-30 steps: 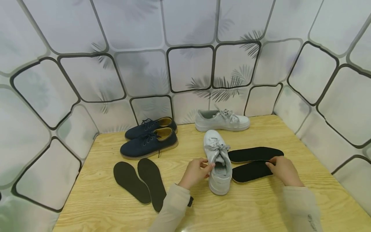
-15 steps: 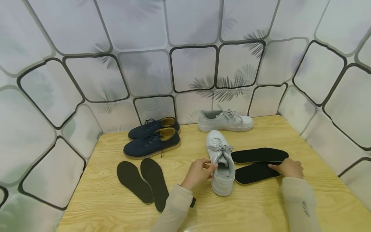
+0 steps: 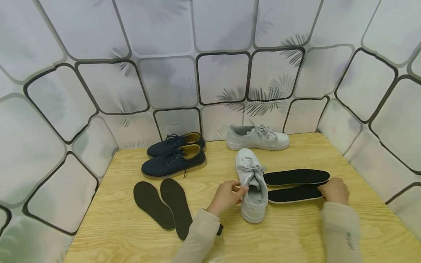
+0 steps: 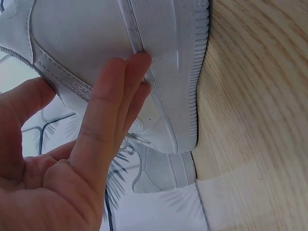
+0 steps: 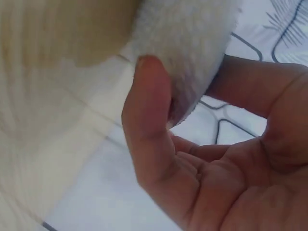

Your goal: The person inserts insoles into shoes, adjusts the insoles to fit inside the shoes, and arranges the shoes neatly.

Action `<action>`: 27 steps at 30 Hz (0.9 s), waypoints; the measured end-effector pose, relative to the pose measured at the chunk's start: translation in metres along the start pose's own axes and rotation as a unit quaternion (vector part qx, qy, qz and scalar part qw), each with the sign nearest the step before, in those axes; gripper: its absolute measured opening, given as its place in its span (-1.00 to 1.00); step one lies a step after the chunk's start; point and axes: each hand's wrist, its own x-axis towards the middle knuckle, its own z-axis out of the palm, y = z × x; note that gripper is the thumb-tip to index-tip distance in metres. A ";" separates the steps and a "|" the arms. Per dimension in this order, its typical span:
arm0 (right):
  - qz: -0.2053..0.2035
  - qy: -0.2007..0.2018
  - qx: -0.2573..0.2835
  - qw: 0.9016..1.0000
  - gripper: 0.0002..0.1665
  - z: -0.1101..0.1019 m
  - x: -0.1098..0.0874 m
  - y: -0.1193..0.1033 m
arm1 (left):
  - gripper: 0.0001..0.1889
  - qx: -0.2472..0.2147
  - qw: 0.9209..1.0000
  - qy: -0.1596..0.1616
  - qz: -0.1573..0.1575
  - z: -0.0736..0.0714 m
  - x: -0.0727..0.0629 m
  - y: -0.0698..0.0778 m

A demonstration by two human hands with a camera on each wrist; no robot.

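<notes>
A white lace-up sneaker (image 3: 255,212) stands upright on the table with its toe pointing away. My left hand (image 3: 226,197) holds its left side; the left wrist view has the thumb (image 4: 33,98) at the collar edge and fairly straight fingers against the outer side. To the right of the sneaker, my right hand (image 3: 335,190) pinches one end of a black insole (image 3: 292,194), whose pale underside (image 5: 192,43) fills part of the right wrist view. That end is raised a little. A second black insole (image 3: 296,176) lies just behind it.
Another white sneaker (image 3: 240,140) stands sideways near the back wall. Two navy lace-up shoes (image 3: 164,166) are at the back left. In front of them lie two dark grey-green insoles (image 3: 152,204) (image 3: 175,204). Patterned cloth walls (image 3: 174,84) enclose the wooden table (image 3: 131,241).
My right hand has shifted right to the end of the nearer black insole and now grips it, tilting it up slightly. My left hand stays at the sneaker. The view has shifted slightly.
</notes>
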 end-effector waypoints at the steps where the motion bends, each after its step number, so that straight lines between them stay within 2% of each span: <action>1: -0.009 0.007 0.003 1.000 -0.74 -0.003 -0.002 0.000 | -0.45 0.001 1.000 0.000 -0.001 0.000 0.000 0.000; 4: -0.026 0.029 0.003 0.999 -0.75 -0.013 -0.006 -0.003 | -0.45 0.005 1.000 0.000 -0.003 0.000 0.000 0.000; 9: -0.027 0.056 0.003 0.998 -0.56 -0.028 -0.012 -0.011 | -0.45 0.009 1.000 -0.002 -0.001 0.000 -0.001 0.001; 13: -0.019 0.093 0.043 0.995 -0.55 -0.036 -0.019 -0.020 | -0.46 0.015 1.000 -0.002 0.005 0.000 -0.001 0.001; 16: -0.017 0.129 0.080 0.988 -0.55 -0.041 -0.027 -0.030 | -0.45 0.036 0.999 -0.001 0.009 -0.001 -0.001 0.001; 19: -0.044 0.182 0.105 0.977 -0.55 -0.044 -0.035 -0.041 | -0.45 0.062 0.998 -0.001 0.011 -0.002 -0.001 0.001; 22: -0.096 0.247 0.122 0.956 -0.62 -0.045 -0.044 -0.054 | -0.45 0.084 0.996 0.013 0.013 -0.007 -0.003 0.004; 24: -0.133 0.284 0.133 0.940 -0.66 -0.046 -0.051 -0.062 | -0.47 0.099 0.994 0.038 0.025 -0.011 -0.006 0.007; 27: -0.187 0.325 0.141 0.916 -0.73 -0.048 -0.064 -0.076 | -0.55 0.115 0.986 0.095 0.068 -0.019 -0.010 0.015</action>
